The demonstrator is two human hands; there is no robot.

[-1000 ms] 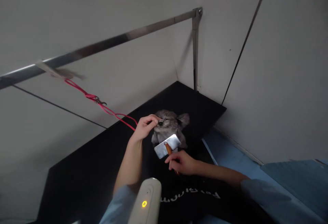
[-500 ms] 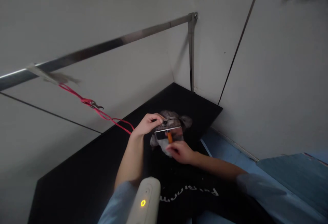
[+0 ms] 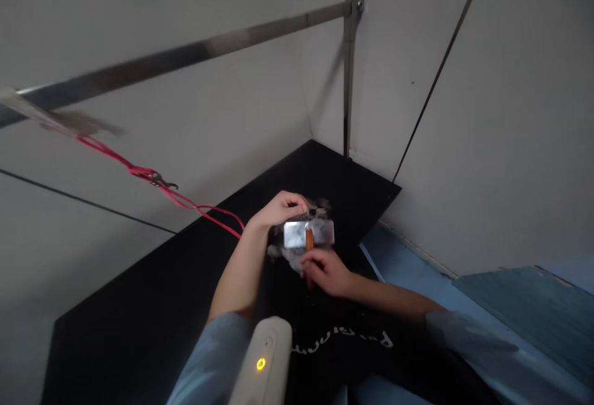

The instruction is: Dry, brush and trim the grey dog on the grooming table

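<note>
A small grey fluffy dog is on the black table, mostly covered by my hands and a brush. My left hand is closed at the dog's head, with thumb and fingers pinching its fur near the dark nose. In my right hand is the orange-brown handle of a slicker brush. The brush's wide, shiny metal back faces me, just below the left fingers and over the dog's coat. The bristle side is hidden, so contact with the fur cannot be seen.
A metal bar on an upright post spans the table. A red cord loop with a metal hook hangs from it towards my left forearm. Grey walls stand behind. Close below me is a white device with a yellow light.
The brush has tilted, so its metal back now catches the light, and it sits slightly higher. My left hand has shifted a little right and up with the dog's head. The view has shifted slightly.
</note>
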